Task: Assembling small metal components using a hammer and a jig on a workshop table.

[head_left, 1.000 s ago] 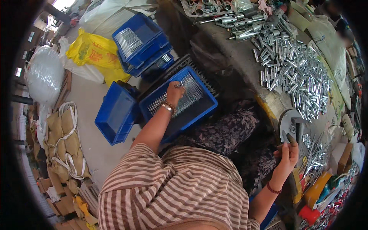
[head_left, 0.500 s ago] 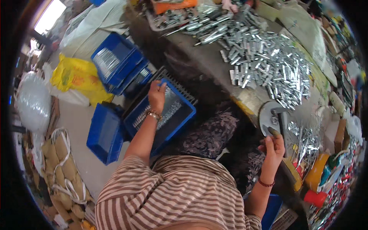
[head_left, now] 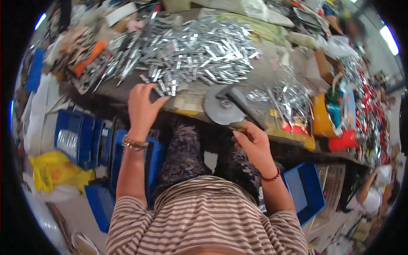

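Note:
My left hand (head_left: 142, 106) is at the bench's front edge, thumb and forefinger spread beside a small metal strip (head_left: 158, 91); I cannot tell whether they touch it. Behind that strip spreads a large pile of shiny metal pieces (head_left: 199, 51). My right hand (head_left: 254, 143) is held in front of a round grey metal disc (head_left: 216, 111), fingers curled in toward the thumb. A dark olive covering or object shows at its fingertips, and what the fingers hold, if anything, cannot be made out. A hammer (head_left: 243, 105) lies with its head over the disc.
Blue plastic bins (head_left: 70, 138) stand low at my left, beside a yellow bag (head_left: 57, 172). Another blue bin (head_left: 304, 191) is low at my right. Thin metal parts (head_left: 291, 100) and a cut yellow container (head_left: 321, 114) occupy the bench's right side. Another person (head_left: 369, 195) is at far right.
My view has swung toward the bench. My left hand has left the blue tray of small metal parts and come to the pile's near edge. My right hand remains near the disc, fingers curled.

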`<state>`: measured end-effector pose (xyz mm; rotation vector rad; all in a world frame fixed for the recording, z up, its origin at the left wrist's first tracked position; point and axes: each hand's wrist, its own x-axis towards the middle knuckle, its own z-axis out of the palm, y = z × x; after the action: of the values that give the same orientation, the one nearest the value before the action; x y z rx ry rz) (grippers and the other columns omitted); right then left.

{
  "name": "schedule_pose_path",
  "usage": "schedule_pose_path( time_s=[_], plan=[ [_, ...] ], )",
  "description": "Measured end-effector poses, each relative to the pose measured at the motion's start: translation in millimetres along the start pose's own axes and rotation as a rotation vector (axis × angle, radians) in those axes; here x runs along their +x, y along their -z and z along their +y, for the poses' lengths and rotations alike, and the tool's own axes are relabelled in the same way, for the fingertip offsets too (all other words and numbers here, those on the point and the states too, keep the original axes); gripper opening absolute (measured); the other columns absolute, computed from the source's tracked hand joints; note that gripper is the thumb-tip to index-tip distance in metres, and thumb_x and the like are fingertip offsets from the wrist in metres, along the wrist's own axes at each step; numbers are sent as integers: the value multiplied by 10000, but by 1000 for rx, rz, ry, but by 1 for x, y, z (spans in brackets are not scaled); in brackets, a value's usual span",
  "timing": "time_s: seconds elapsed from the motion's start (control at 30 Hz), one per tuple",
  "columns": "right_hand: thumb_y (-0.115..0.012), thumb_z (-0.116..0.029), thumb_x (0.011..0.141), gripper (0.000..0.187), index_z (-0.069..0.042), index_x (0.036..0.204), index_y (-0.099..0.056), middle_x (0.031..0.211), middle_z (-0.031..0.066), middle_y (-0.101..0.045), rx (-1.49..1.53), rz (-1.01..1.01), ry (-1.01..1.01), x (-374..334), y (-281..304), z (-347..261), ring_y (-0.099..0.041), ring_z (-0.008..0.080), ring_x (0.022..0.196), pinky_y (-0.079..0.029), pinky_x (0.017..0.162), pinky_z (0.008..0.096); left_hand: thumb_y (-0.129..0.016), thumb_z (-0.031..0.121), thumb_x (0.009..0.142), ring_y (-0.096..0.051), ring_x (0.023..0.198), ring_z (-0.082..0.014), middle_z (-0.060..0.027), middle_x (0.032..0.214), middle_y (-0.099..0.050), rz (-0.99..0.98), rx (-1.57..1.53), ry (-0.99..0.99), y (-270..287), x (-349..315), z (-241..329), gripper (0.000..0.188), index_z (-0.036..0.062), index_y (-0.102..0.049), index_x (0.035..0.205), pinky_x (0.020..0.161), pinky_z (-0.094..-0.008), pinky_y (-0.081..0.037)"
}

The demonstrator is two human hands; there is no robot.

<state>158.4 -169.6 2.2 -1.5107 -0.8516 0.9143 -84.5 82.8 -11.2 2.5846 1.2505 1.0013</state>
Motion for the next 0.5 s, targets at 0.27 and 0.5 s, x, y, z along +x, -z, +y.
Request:
schedule_pose_path(
  time_s=[0.27,0.5],
  plan=[
    [-733,-90,870,205,-65,1057,-651,1001,150,-679,-975,539,402,29,83,-7,-696,376,832,-534,685,458,-746,23,864,-602,951,-201,-69,1068,-629,9,-354,118,-23,-18,27,388,39,-644,1238,882,-344,-498],
    [-727,-49,828,398,-62,1195,-575,1041,185,-679,-1278,455,104,33,93,-1,-689,422,938,-547,766,517,-641,-27,912,-622,902,-246,-94,1061,-626,-119,-541,-149,-8,-9,77,428,84,-664,1324,819,-327,-512]
  ],
)
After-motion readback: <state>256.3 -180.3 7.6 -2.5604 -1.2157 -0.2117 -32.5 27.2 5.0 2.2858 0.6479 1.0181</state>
